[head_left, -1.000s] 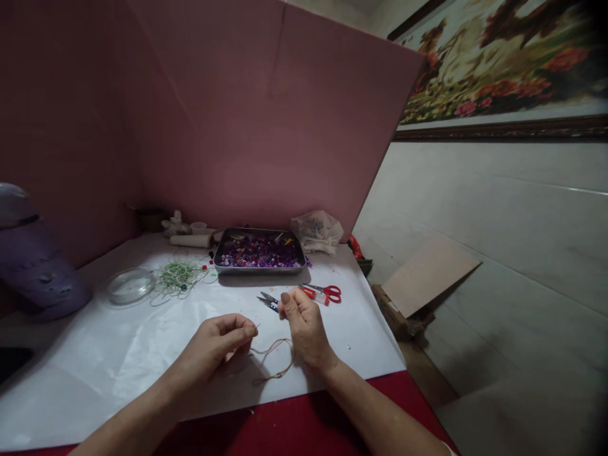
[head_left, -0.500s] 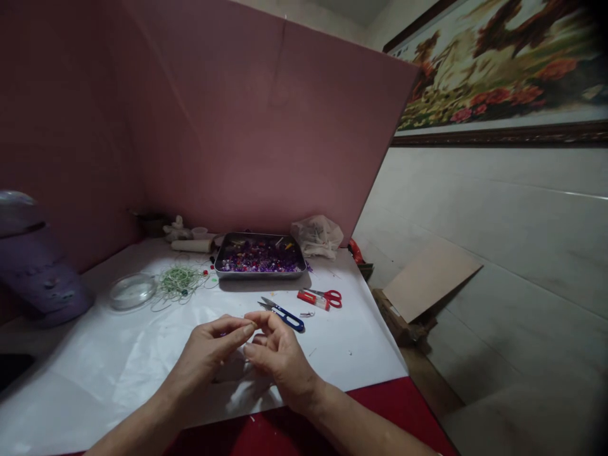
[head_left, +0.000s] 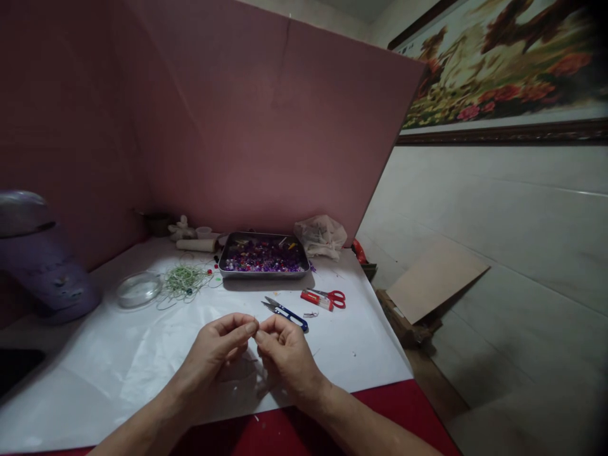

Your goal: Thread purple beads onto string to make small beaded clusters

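My left hand [head_left: 216,348] and my right hand [head_left: 287,358] meet fingertip to fingertip above the white sheet [head_left: 142,361]. Both are closed in a pinch, thumb against forefinger. Whatever sits between the fingertips is too small to make out. Just beyond my right hand lie blue thread snips [head_left: 287,313] with their blades pointing left. A small metal piece [head_left: 310,315] rests beside their handle. Farther right, red-handled scissors [head_left: 336,297] lie against a red lighter [head_left: 317,300]. Behind these stands a dark metal tray [head_left: 266,275] filled with mostly purple beads [head_left: 263,256].
Left of the tray lie a tangle of green thread [head_left: 183,282], a round clear dish [head_left: 139,290] and a pale roll [head_left: 196,245]. A purple tumbler [head_left: 59,278] stands far left. A plastic bag [head_left: 322,235] sits by the tray. Pink panels [head_left: 266,126] wall the back.
My right thumb and forefinger have closed together and come up against my left fingertips. The whole view has shifted slightly, with the table things appearing a little farther right.
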A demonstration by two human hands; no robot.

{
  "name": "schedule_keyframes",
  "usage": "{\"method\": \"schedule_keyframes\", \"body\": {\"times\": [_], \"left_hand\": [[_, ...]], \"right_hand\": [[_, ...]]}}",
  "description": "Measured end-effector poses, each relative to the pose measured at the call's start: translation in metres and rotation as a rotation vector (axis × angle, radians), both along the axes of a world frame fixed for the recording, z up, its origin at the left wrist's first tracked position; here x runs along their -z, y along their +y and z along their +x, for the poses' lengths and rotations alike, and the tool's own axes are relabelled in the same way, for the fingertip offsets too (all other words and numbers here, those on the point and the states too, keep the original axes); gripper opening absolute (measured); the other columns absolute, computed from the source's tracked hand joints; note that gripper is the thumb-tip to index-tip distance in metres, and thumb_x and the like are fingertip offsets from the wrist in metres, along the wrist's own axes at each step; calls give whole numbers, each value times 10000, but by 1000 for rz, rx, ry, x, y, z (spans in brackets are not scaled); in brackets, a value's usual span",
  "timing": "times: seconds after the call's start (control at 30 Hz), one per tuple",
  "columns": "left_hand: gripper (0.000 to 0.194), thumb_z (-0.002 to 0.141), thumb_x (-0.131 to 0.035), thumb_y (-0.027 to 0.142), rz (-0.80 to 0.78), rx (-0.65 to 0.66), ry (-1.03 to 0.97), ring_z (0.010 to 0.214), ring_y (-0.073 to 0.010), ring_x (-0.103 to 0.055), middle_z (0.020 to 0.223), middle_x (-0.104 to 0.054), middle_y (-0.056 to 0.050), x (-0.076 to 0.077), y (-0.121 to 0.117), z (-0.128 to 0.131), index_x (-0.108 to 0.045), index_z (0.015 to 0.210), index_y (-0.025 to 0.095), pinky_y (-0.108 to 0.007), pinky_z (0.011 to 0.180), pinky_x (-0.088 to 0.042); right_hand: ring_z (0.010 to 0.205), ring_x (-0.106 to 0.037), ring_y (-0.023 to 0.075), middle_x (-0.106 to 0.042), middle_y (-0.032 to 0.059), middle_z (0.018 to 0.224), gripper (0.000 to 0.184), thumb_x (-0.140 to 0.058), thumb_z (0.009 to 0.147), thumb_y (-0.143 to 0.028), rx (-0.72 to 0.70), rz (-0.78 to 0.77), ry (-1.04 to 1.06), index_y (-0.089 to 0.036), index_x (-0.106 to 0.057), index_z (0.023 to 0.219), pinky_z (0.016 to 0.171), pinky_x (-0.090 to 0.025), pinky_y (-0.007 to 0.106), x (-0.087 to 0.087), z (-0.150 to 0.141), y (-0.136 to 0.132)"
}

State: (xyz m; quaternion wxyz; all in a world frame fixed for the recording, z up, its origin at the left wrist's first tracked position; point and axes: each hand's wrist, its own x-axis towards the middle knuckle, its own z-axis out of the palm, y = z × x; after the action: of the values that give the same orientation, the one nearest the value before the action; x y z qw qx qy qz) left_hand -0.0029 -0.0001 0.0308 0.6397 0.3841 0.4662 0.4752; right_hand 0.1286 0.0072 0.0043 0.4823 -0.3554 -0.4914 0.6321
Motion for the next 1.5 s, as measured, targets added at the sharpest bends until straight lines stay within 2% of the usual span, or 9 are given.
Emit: {"method": "schedule_keyframes", "body": {"times": [0.2, 0.53, 0.63, 0.73, 0.83, 0.93, 1.1, 1.33, 1.5], "left_hand": [[213, 678, -719, 355, 11, -9, -45, 366, -35, -258, 416, -412, 85, 2, 1, 1, -630, 695, 162, -151, 349, -150], [245, 579, -798, 297, -30, -24, -143, 506, -110, -520, 559, -610, -2, 4, 0, 3, -720, 755, 145, -196, 460, -385], [214, 591, -795, 292, -39, -23, -152, 495, -91, -503, 568, -601, 3, 5, 3, 1, -699, 718, 147, -178, 454, -382], [206, 627, -777, 292, -26, -48, -116, 410, -34, -356, 483, -493, 55, 5, 4, -2, -682, 729, 141, -127, 378, -259], [236, 693, -716, 359, -24, 19, -80, 359, -22, -197, 410, -376, 94, 2, 4, -4, -662, 761, 140, -141, 333, -128], [255, 735, -669, 394, -10, 63, -61, 357, -31, -183, 392, -352, 96, 1, 3, -3, -642, 746, 141, -152, 321, -95], [221, 675, -736, 333, -36, 36, -111, 397, -20, -358, 620, -584, 19, 4, 6, -2, -621, 722, 151, -130, 327, -195], [257, 637, -767, 342, -94, 24, -71, 370, -14, -376, 589, -582, 27, 7, 7, -1, -627, 734, 150, -124, 313, -162], [289, 634, -756, 385, -65, 35, -35, 329, -6, -325, 552, -564, 34, 8, 7, 0, -606, 692, 145, -127, 298, -139]], "right_hand": [[404, -336, 48, -441, -75, 483, 217, -623, 750, -334, 66, 77, -96, -165, -504, 685, 393, -239, 175, -4, 1, -1], [344, -278, 37, -473, -77, 453, 235, -595, 778, -370, 16, -25, -16, -177, -474, 718, 372, -215, 170, -3, -3, -5], [392, -377, 72, -531, -30, 531, 218, -551, 818, -370, 81, 162, -273, -169, -539, 735, 411, -298, 199, -7, 6, 2], [666, -544, 142, -618, 48, 764, 181, -510, 861, -285, 425, 613, -721, -164, -614, 777, 616, -390, 247, -17, 32, 19], [706, -566, 153, -637, 56, 800, 216, -426, 907, -237, 658, 698, -1094, -164, -610, 820, 657, -375, 254, -26, 63, 38], [670, -578, 144, -650, 28, 740, 204, -432, 896, -200, 602, 667, -1265, -180, -606, 791, 616, -359, 241, -27, 77, 48], [779, -579, 160, -660, 24, 822, 131, -504, 834, -158, 394, 749, -1378, -193, -627, 801, 671, -367, 248, -13, 63, 42], [849, -524, 250, -611, 159, 883, 168, -475, 781, -45, 205, 797, -1563, -98, -618, 850, 786, -364, 367, 0, 39, 42], [764, -547, 222, -613, 155, 899, 239, -403, 771, 23, 155, 737, -1566, -102, -564, 896, 646, -374, 308, -4, 42, 43]]}}
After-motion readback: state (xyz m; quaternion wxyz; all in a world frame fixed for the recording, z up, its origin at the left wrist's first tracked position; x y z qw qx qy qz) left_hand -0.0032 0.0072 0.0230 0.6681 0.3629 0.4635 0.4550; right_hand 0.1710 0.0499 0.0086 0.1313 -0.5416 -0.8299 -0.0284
